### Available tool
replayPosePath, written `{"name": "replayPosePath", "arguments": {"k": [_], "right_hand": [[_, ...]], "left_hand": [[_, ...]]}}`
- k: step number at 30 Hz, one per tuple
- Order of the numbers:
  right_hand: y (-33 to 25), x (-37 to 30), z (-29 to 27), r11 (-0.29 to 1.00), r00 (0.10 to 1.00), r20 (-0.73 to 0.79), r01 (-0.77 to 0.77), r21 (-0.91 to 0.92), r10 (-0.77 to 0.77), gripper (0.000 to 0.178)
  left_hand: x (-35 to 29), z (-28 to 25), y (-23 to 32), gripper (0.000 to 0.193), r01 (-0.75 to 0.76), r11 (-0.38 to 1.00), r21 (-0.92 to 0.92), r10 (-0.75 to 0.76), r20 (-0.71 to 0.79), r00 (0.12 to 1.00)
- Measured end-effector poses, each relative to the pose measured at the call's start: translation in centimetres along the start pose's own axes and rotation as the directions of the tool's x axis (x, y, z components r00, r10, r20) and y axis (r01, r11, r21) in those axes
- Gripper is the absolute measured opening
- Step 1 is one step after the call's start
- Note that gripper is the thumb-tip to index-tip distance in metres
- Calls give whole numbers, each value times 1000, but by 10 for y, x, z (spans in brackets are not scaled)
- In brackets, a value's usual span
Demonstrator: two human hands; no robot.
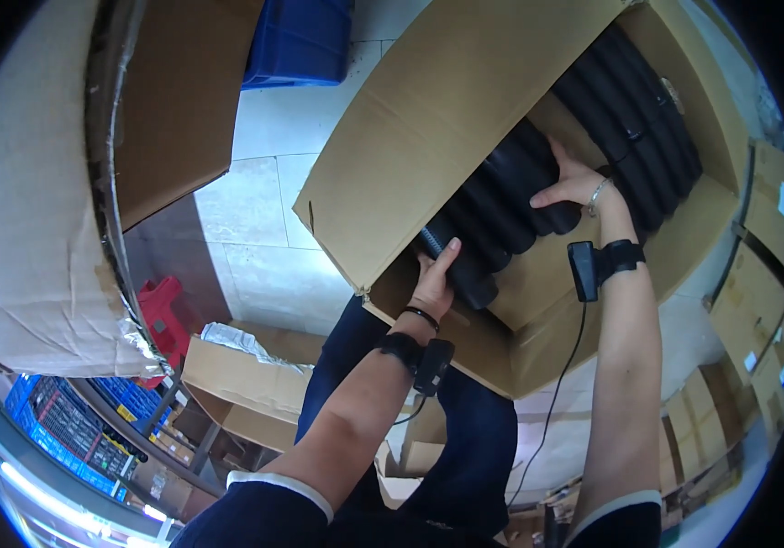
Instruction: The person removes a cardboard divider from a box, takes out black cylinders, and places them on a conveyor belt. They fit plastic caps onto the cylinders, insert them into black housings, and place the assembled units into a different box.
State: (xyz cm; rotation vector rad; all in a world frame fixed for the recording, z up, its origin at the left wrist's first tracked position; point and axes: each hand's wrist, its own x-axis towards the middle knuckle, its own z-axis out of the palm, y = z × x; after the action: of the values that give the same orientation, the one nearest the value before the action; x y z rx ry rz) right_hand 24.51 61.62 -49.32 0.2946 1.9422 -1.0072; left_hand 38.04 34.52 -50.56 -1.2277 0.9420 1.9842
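A large cardboard box (447, 119) stands tilted in front of me with its flaps up. Inside it lie two groups of black tube-shaped items, their exact kind not clear. My left hand (435, 281) is at the near-left end of the nearer row of black tubes (492, 210), thumb over the outermost one and other fingers hidden. At the row's other end, my right hand (574, 181) presses its thumb and fingers against the last tubes. Between them the hands clasp this row. A second stack of black tubes (634, 128) fills the box's right side, apart from my right hand.
Another big carton (36, 201) rises on the left. Beyond it sits a blue bin (299, 41) on the tiled floor (273, 201). A red object (163, 315) and a smaller opened box (246, 379) lie near my legs. More cartons (748, 301) line the right.
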Motion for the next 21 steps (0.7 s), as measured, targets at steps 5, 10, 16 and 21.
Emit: {"name": "replayPosePath", "arguments": {"k": [5,10,16,21], "right_hand": [[32,-20,10,941,988,122,46,334,-92,114],[42,-31,51,716,991,71,35,697,-117,104],[88,-20,68,631,959,275,-168,757,-75,104],[89,-37,79,549,989,99,-24,836,-108,91]], "left_hand": [[-7,10,8,90,-140,985,100,124,156,980],[0,35,7,101,-259,945,203,222,186,957],[19,39,8,100,-112,968,225,102,57,993],[17,24,20,100,-96,966,239,16,316,949]]}}
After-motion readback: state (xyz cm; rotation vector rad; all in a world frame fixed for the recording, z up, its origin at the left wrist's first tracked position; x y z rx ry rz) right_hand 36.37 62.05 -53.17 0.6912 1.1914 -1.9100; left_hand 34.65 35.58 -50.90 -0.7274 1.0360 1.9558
